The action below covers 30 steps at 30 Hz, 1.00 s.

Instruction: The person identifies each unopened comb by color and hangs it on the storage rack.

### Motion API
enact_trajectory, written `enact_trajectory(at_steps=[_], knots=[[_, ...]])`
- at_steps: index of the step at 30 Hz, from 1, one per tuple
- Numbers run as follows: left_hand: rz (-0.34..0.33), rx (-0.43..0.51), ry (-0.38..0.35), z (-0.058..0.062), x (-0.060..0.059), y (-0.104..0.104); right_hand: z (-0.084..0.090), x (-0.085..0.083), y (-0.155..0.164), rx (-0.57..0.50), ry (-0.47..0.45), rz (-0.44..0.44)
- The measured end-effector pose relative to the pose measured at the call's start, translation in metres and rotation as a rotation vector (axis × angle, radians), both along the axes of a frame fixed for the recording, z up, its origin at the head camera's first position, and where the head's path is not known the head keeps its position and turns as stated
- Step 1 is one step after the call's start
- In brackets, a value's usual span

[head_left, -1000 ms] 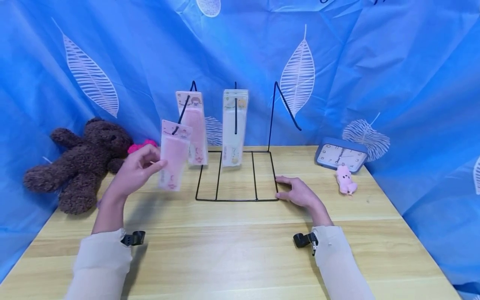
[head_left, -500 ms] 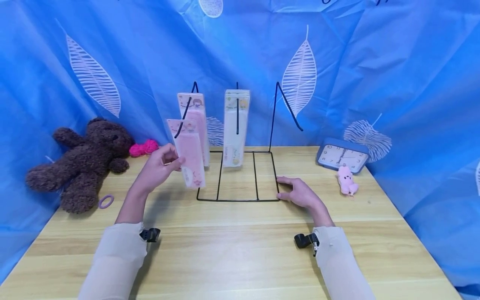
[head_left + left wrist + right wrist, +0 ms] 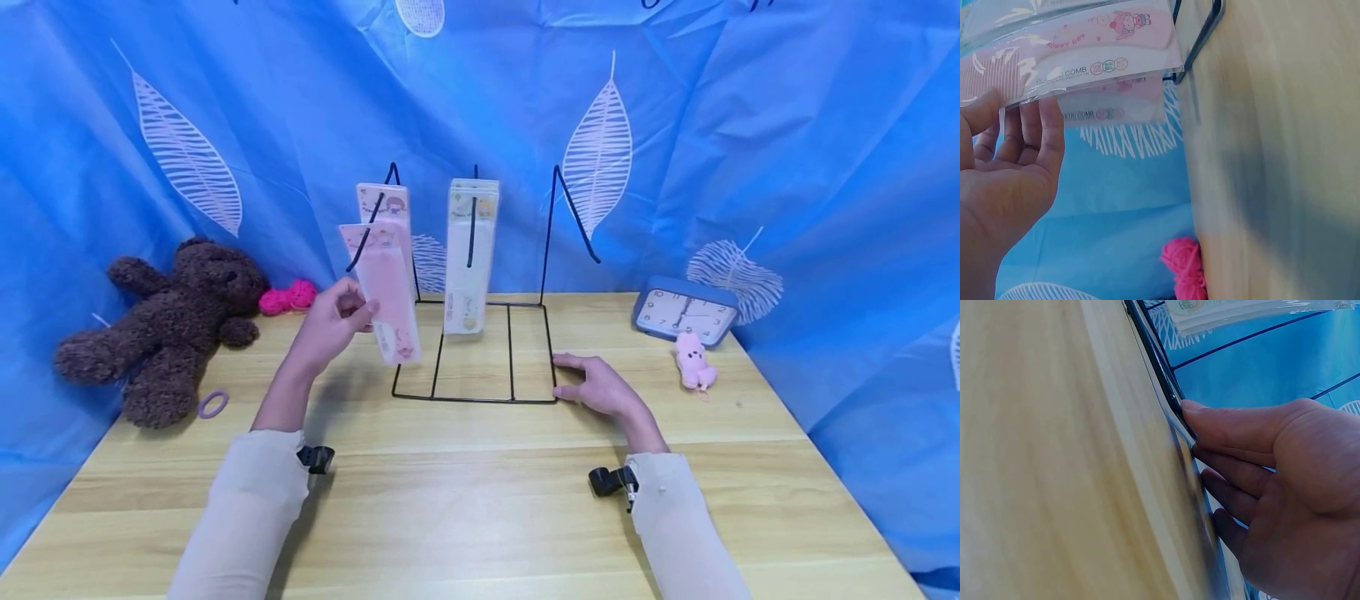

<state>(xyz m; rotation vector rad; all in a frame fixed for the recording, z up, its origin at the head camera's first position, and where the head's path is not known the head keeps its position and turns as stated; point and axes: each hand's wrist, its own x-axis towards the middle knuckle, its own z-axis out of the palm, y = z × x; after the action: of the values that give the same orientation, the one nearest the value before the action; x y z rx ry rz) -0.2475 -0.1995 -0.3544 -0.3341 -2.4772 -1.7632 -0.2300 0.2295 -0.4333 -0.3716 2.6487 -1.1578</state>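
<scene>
Head view: three comb packs (left hand [image 3: 330, 321] pinching one [image 3: 386, 292]), flat right hand [image 3: 596, 385] touching rack [image 3: 472, 398].

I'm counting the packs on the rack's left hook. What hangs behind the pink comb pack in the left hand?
Behind the held pink comb pack a second pink comb pack hangs on the left hook; only its top shows. Whether more hang behind it is hidden. The left hand grips the front pack.

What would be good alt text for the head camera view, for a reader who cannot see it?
A person's left hand holds a pink comb packet at the left hook of a black wire rack on a wooden table, while the right hand rests flat at the rack's base. A brown teddy bear sits left, a blue clock right.
</scene>
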Motion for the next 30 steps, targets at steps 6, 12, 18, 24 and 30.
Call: enact_trajectory(at_steps=[6, 12, 18, 24, 30], knots=[[-0.026, 0.023, -0.025, 0.0038, 0.0008, 0.0052, 0.0009, -0.0004, -0.0021, -0.007, -0.010, 0.007], [-0.014, 0.020, 0.011, 0.0049, -0.0014, 0.0029, 0.0025, 0.0000, -0.0037, -0.005, -0.023, 0.004], [0.023, 0.026, 0.040, 0.0077, -0.0016, 0.0029, 0.0032, 0.0003, -0.0037, -0.009, -0.027, 0.001], [0.072, 0.032, 0.049, 0.0083, -0.0048, 0.0073, 0.0017, 0.0005, -0.0028, -0.006, -0.027, -0.003], [0.093, 0.038, 0.064, 0.0089, -0.0068, 0.0109, 0.0001, -0.0015, -0.0022, 0.008, -0.012, -0.004]])
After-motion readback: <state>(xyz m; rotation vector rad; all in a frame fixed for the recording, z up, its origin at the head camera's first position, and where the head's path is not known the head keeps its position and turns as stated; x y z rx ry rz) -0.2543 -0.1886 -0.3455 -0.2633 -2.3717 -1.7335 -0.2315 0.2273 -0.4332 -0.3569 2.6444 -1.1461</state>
